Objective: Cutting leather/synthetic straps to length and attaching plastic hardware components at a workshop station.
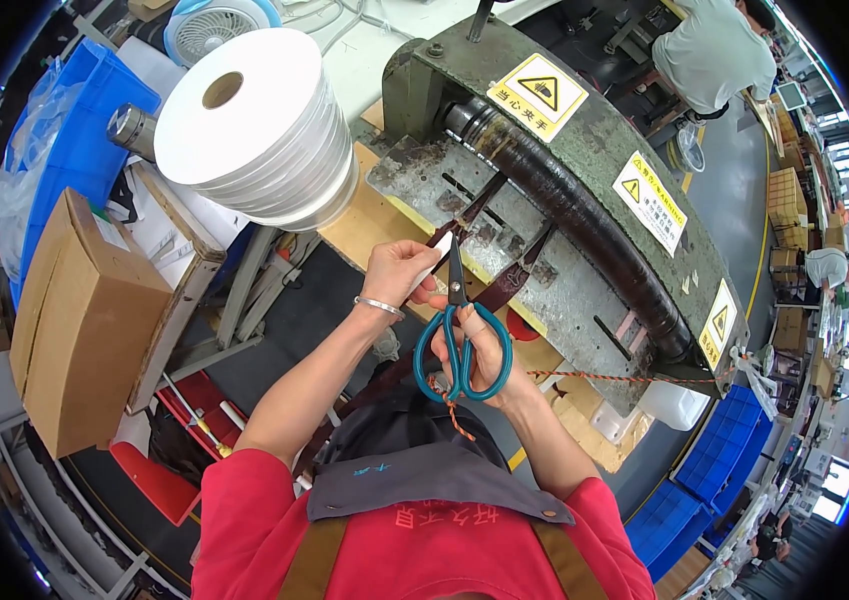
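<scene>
My left hand (399,272) is closed in a pinch on a narrow white strip (444,250). Wrapped through the teal handles of a pair of scissors (456,278), my right hand (482,345) holds them with the dark blades pointing away from me. The blades are right beside the strip and my left fingertips; whether they touch the strip I cannot tell. Just beyond, dark brown straps (512,283) lie on the machine's metal plate (554,300), running up to its roller. An orange twisted cord (624,377) is tied to the scissors and runs off to the right.
A green machine (599,130) with a dark roller (574,210) and warning labels spans the far side. Big white tape rolls (244,140) are stacked at the left, near a cardboard box (94,320) and a blue crate (69,130). Another person (714,60) sits at the far right.
</scene>
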Tool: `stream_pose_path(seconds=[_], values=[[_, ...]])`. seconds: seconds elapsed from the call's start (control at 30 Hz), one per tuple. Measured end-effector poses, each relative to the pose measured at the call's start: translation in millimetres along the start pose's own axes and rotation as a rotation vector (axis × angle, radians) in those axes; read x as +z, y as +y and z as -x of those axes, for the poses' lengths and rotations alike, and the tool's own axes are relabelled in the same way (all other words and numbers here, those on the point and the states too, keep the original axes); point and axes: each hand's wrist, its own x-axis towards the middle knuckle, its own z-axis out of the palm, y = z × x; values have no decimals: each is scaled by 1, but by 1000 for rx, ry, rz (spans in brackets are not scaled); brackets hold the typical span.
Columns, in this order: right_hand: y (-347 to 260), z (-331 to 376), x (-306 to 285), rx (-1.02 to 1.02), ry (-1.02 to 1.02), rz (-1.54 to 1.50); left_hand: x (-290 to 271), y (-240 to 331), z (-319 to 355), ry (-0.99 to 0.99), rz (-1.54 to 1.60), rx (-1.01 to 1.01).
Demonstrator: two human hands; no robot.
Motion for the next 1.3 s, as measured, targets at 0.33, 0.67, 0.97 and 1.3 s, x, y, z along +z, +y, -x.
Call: stream_pose_path(seconds=[0.33,0.67,0.97,1.3], values=[[4,-1,-5,-9,-60,-35,8,6,-5,-8,-1,7],[-3,8,1,4,-77,-73,14,6,-9,80,-56,33],[-2,6,-2,12,-110,-123,13,-4,-8,114,-73,101],[2,4,-1,-6,-63,-67,16,3,-12,86,-52,14]])
